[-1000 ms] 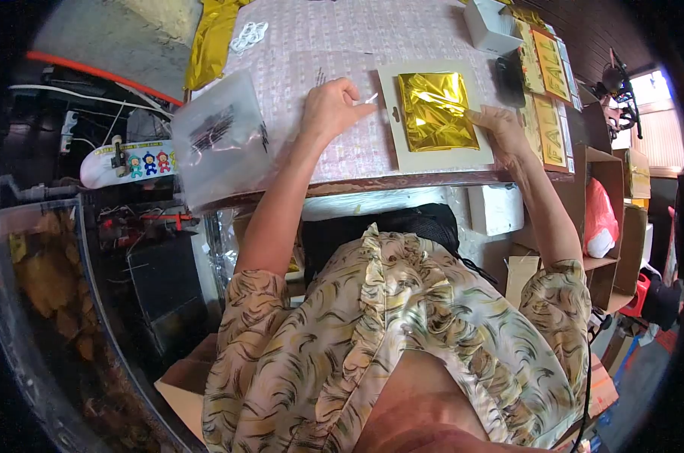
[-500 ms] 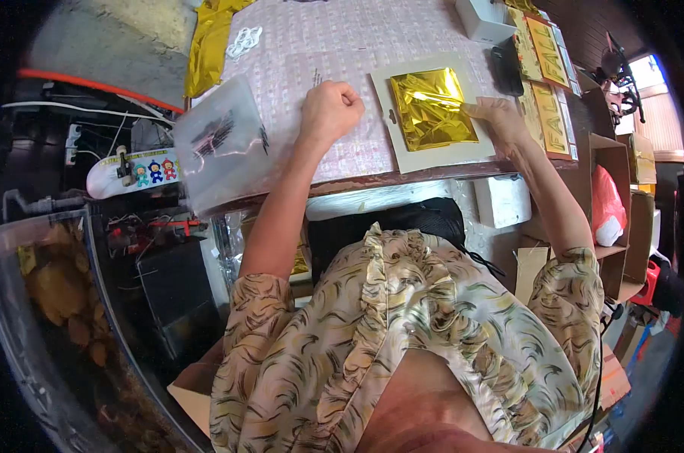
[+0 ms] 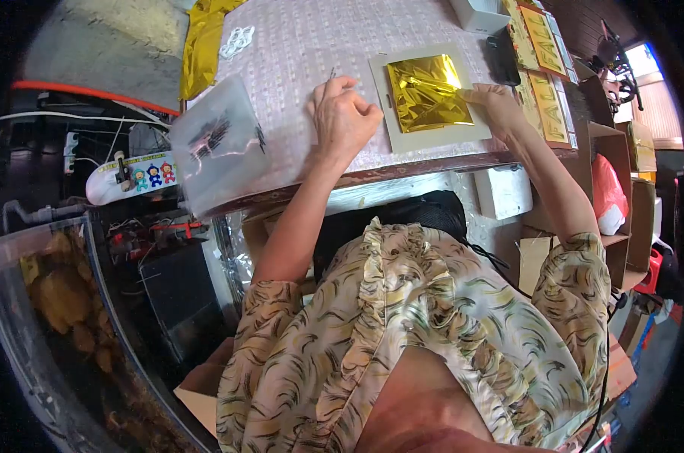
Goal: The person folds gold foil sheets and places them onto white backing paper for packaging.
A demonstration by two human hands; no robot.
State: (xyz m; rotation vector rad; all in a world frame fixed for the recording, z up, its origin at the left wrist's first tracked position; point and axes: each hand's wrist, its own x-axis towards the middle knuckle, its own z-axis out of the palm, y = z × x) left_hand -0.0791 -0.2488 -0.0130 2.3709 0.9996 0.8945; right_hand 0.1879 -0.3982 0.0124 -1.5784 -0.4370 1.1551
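A folded gold foil sheet [image 3: 429, 93] lies on a pale card [image 3: 410, 142] near the table's front edge. My right hand [image 3: 496, 109] pinches the right edge of the foil between thumb and fingers. Left of the card, my left hand [image 3: 343, 119] is over the table with its fingers curled; a small thin dark piece sticks up at its fingertips, too small to name. Further left, a clear plastic bag or box [image 3: 219, 147] has several thin dark pieces in it.
White rings [image 3: 238, 42] and gold foil [image 3: 200, 53] lie at the table's back left. At the right are a black object [image 3: 502, 60], a white box [image 3: 481, 13] and printed FALL packs [image 3: 547, 109]. A skateboard [image 3: 142, 177] stands left of the table.
My left hand has moved right, closer to the card, and its fingers have shifted. My right hand stays at the foil's right edge. The whole view has shifted slightly.
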